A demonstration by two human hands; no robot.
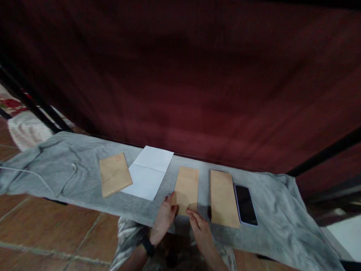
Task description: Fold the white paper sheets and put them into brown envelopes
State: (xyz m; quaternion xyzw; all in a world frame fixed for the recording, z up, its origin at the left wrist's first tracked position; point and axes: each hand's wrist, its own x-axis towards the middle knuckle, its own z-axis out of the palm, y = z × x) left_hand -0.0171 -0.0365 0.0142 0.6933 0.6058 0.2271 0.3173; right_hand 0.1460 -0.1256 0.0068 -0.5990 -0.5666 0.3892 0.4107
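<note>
A brown paper envelope lies lengthwise in front of me on the grey cloth. At its lower left edge, my left hand has its fingers closed on the paper. My right hand is at the lower right corner, its fingertips pressed together on the envelope's near edge. To the right sits a thick stack of brown envelopes. A white sheet of paper with a crease across it lies to the left. Farther left, more brown envelopes rest at an angle, overlapping the sheet's edge.
A dark-screened phone lies beside the stack. The grey cloth covers a narrow table, wrinkled at both ends. A white cable trails over its left side. Behind the table hangs a dark red curtain, with black metal bars at the sides.
</note>
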